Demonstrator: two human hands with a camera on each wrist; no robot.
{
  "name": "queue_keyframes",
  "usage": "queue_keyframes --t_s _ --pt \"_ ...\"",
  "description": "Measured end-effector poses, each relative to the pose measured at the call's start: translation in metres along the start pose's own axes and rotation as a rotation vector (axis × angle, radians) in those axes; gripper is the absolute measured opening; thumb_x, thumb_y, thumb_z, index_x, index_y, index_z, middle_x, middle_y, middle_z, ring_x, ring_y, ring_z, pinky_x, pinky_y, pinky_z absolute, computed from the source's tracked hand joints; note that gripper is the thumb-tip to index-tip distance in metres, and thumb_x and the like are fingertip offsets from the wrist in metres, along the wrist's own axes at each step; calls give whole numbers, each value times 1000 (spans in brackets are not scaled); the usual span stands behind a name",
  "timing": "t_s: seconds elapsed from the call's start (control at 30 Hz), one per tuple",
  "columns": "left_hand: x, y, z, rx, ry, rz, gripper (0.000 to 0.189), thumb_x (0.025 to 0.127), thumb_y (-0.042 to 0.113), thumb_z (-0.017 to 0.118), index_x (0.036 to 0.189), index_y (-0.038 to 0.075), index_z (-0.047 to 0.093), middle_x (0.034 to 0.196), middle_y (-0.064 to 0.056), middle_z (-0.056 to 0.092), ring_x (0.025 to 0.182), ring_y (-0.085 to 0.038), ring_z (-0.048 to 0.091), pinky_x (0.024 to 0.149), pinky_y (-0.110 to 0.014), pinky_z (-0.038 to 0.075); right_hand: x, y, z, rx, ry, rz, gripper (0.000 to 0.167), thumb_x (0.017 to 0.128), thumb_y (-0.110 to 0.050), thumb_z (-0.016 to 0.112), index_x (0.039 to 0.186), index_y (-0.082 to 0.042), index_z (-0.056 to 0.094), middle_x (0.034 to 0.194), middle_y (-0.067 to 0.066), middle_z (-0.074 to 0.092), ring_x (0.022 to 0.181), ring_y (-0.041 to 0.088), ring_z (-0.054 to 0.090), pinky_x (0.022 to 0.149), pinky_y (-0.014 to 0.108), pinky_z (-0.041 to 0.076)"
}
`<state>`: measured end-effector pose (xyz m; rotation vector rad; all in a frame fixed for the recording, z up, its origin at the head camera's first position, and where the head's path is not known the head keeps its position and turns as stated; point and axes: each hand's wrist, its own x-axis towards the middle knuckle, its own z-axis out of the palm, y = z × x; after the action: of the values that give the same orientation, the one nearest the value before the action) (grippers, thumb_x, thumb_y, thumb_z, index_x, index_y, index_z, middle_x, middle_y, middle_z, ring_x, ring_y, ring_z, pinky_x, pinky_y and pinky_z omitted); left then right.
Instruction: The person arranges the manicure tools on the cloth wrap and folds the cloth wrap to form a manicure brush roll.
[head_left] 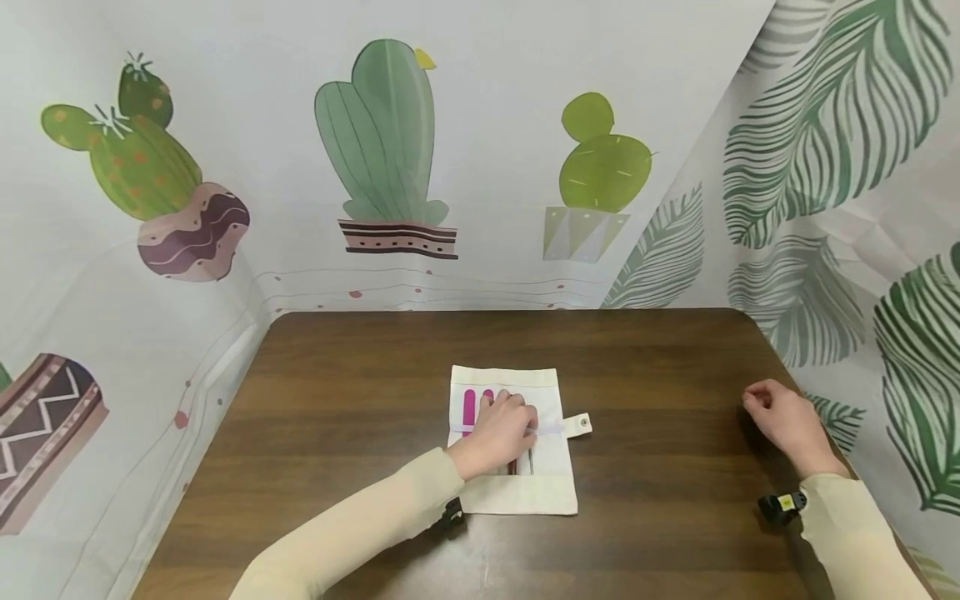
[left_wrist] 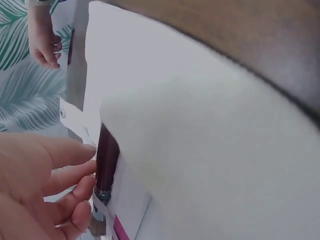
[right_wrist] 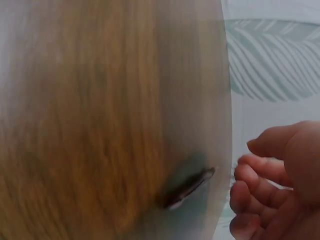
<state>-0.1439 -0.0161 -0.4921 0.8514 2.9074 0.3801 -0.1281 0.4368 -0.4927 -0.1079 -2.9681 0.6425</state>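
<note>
My left hand point(head_left: 498, 433) hovers over an unfolded white cloth tool case point(head_left: 517, 496). In the left wrist view its bent thumb and fingertips are right beside a brush point(left_wrist: 106, 159) with a dark red handle and metal collar; no grip around it shows. The brush's handle end lies under a cloth flap point(left_wrist: 190, 140), its bristles near a narrow band. Pink flat-handled tools point(head_left: 468, 408) and a thin metal tool point(head_left: 532, 461) sit in the case. My right hand point(head_left: 787, 422) is loosely curled at the table's right side, holding nothing. Near it lies a slender dark object point(right_wrist: 190, 189), blurred.
The brown wooden table point(head_left: 352, 358) carries the case near its middle. A snap strap point(head_left: 578, 425) sticks out from the case's right side. Printed fabric point(head_left: 495, 167) with cacti and leaves hangs behind and beside the table.
</note>
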Motion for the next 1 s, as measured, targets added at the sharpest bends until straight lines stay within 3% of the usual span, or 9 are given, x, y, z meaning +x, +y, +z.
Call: queue_keyframes --t_s 0.13,0.37,0.63,1.0 --pt "3 1 0 23 -3 -11 4 94 21 74 90 19 75 87 5 64 87 -17 50 84 -46 37 0 8 -5 -21 -24 77 35 103 -19 55 116 14 56 99 32 65 83 46 64 67 51 48" --pt "9 3 2 47 4 -21 8 92 22 77 85 20 74 85 5 62 87 -17 50 86 -49 38 -1 11 -10 -49 -146 176 41 104 -23 54 116 16 50 110 42 58 92 57 59 74 60 47" --pt "10 3 3 33 6 -30 7 91 23 78 85 20 74 85 5 63 88 -17 53 86 -49 40 1 12 -10 -67 -156 169 37 101 -22 56 109 14 56 107 39 62 92 55 60 74 59 48" --pt "9 1 4 2 19 -21 9 91 22 77 83 21 72 82 7 60 87 -16 51 85 -47 39 8 14 -8 -67 -181 164 31 96 -23 61 97 8 64 95 30 67 82 45 63 68 51 47"
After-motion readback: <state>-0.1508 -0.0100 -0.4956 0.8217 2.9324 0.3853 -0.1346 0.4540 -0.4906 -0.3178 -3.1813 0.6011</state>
